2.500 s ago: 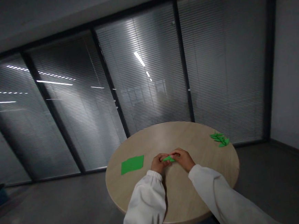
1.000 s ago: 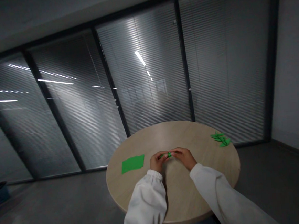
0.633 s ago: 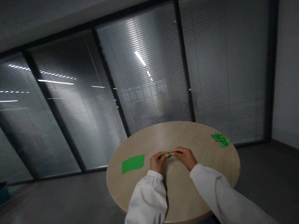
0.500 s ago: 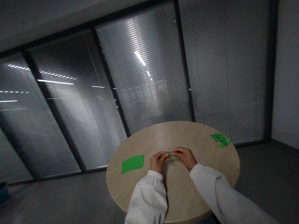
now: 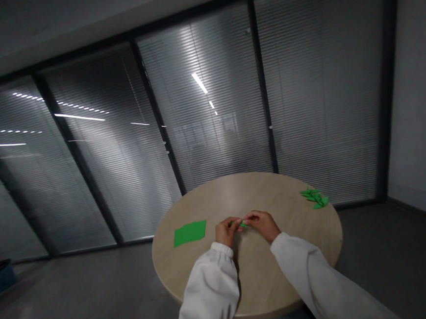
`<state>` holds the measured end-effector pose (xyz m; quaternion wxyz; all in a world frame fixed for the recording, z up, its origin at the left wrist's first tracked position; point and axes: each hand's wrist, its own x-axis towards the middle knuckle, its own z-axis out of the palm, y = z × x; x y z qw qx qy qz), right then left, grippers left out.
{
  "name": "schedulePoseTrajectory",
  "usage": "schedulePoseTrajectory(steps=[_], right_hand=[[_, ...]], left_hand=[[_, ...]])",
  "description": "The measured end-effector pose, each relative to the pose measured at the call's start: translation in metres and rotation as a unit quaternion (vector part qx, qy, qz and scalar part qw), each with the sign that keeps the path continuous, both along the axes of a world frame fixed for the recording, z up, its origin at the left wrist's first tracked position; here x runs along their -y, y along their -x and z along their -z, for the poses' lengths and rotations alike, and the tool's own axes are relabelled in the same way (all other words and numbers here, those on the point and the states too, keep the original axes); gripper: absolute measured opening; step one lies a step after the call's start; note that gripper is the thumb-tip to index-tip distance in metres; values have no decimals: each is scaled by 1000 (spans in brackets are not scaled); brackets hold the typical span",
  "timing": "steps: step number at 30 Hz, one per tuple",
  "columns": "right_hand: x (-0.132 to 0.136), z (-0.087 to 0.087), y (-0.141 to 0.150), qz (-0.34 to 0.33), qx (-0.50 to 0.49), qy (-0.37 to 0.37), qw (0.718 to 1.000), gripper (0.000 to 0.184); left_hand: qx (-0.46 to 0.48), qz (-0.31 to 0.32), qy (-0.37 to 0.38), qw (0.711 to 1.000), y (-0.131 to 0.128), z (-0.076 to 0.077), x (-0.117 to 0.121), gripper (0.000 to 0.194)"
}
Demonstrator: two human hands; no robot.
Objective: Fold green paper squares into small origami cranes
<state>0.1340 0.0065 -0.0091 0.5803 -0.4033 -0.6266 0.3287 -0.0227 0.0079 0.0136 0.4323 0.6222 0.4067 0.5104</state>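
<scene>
Between my two hands, over the middle of the round table, is a small piece of green paper. My left hand pinches its left side with closed fingers. My right hand pinches the right side, its fingertips close to those of the left. Most of the piece is hidden by the fingers, so its folds cannot be made out. Left of my hands lie flat green paper sheets. A small heap of folded green paper pieces sits near the table's right edge.
Glass partitions with blinds stand behind the table, and a pale wall rises at the right. On the floor at the far left are dark blue bins.
My fingers have shifted slightly around the green paper, and a little more of it shows between them. The sheets and the heap stay where they were.
</scene>
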Motion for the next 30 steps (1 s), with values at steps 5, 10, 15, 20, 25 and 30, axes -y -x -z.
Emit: schedulePoseTrajectory(steps=[5, 10, 15, 20, 25, 30], right_hand=[[0, 1, 0, 2, 9, -21, 1000, 19], [-10, 11, -1, -31, -2, -20, 999, 18], [-13, 15, -3, -55, -20, -10, 998, 24], [-8, 10, -5, -55, -71, 30, 995, 36], [-4, 4, -5, -19, -59, 11, 998, 22], [4, -1, -1, 48, 69, -108, 991, 21]], left_hand=[[-23, 5, -10, 1000, -2, -2, 3, 23], [-14, 13, -10, 1000, -1, 1, 0, 29], [30, 39, 22, 999, 2, 6, -7, 35], [74, 55, 64, 994, 2, 4, -10, 39], [114, 53, 65, 990, -1, -1, -5, 49], [104, 9, 33, 994, -4, -2, -4, 37]])
